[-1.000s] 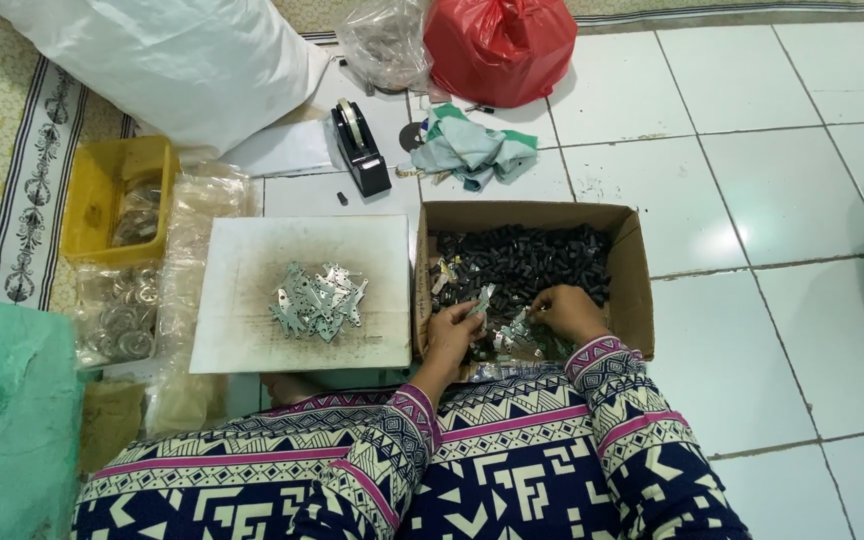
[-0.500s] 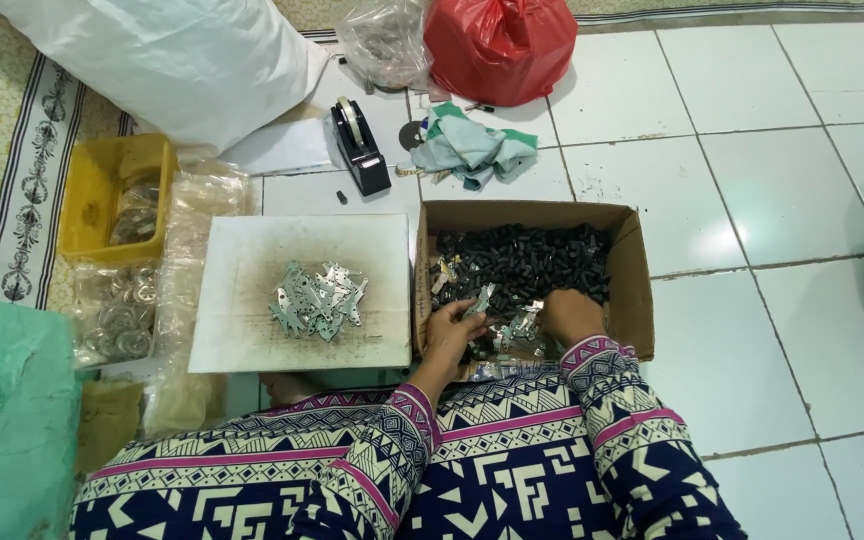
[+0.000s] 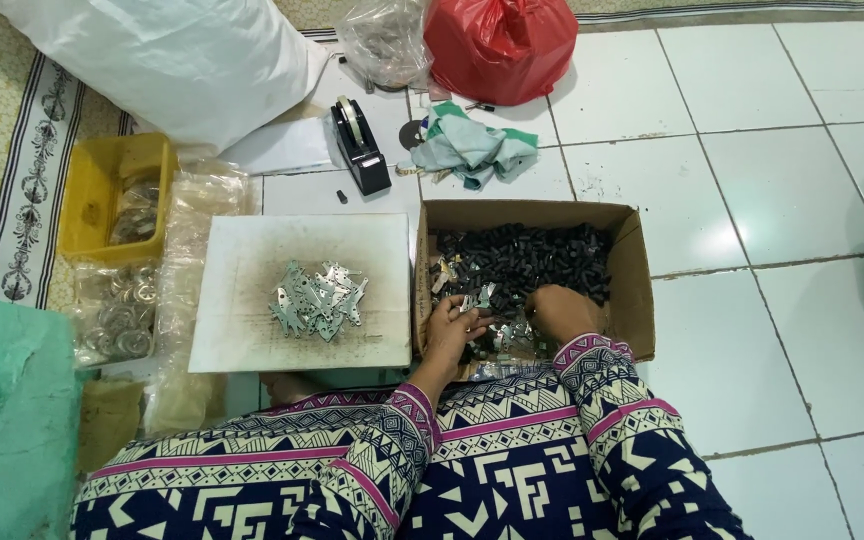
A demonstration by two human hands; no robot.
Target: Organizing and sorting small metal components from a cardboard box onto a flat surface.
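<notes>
- Head view, looking straight down. Landmark for all places: the cardboard box (image 3: 624, 262), open-topped, on the white tiled floor (image 3: 772, 170).
- Both hands are inside the box, at its near edge, close together.
- Left hand (image 3: 450, 335): near-left part of the box, fingers curled around small silver metal pieces (image 3: 479, 298); the grip looks closed on them, though how many it holds cannot be told.
- Right hand (image 3: 559, 310): near-middle of the box, knuckles up, fingers bent down into the contents. Whether it holds anything cannot be told; the fingertips are hidden.
- Box contents: a heap of small dark parts (image 3: 522, 255) fills the far half, beyond both hands; silver pieces lie mixed along the left and near sides, touching the hands.
- Key relation: the dark heap lies directly away from the person, just past the fingertips. The right hand is the nearer to its centre; the left hand sits at its left fringe.
- Left of the box, just beside it: a flat white board (image 3: 252, 330) carrying a loose pile of silver plates (image 3: 317, 300). The left hand is the nearer one to it.
- Beyond the box: a black tape dispenser (image 3: 360, 148) and a crumpled green-white cloth (image 3: 472, 148).
- Far left of the box: a yellow tray (image 3: 92, 200).
</notes>
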